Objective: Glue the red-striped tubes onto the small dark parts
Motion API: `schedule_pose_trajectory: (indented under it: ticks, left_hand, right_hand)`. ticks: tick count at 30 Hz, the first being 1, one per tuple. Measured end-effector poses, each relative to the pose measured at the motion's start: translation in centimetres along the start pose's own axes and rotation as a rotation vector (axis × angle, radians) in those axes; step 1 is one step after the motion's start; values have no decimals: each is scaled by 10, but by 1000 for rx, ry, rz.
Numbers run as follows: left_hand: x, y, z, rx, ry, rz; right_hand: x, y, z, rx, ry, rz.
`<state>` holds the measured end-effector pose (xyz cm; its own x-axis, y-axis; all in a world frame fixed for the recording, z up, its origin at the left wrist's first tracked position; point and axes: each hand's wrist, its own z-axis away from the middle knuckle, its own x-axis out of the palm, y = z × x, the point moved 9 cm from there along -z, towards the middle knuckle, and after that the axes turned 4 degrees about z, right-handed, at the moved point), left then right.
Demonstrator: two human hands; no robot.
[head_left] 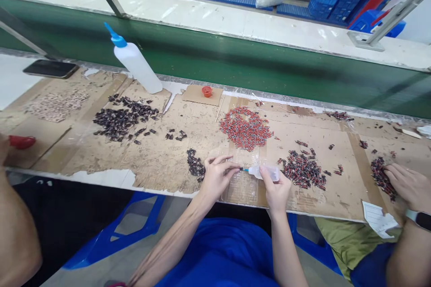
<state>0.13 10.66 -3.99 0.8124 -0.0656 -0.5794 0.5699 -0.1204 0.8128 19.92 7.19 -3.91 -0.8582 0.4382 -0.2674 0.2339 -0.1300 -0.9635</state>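
My left hand (217,175) pinches a tiny part at its fingertips, right at the nozzle of a small clear squeeze bottle (266,172). My right hand (276,188) is wrapped round that bottle, its blue tip pointing left at the pinched part. Both hands hover over the cardboard-covered bench (161,161) near its front edge. A small dark pile of parts (195,164) lies just left of my left hand. A pile of red parts (245,128) lies behind the hands, and a mixed dark and red pile (303,170) lies right of the bottle.
A large white squeeze bottle with a blue nozzle (136,63) leans at the back left, beside a big dark pile (121,119). A red cap (206,91) sits on a cardboard scrap. Another person's hand (406,186) rests at right on more parts; someone's arm (13,215) at left. Green conveyor (235,60) behind.
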Motion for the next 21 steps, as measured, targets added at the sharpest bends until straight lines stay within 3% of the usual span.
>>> schedule_pose_trajectory:
  ticks: [9, 16, 21]
  left_hand:
    - [0, 2, 0, -6, 2, 1]
    - [-1, 0, -8, -37, -60, 13]
    - [-21, 12, -27, 8, 47, -91]
  right_hand:
    - [-6, 6, -1, 23, 52, -29]
    - [-26, 5, 0, -32, 226, -152]
    - [-15, -5, -6, -143, 166, -152]
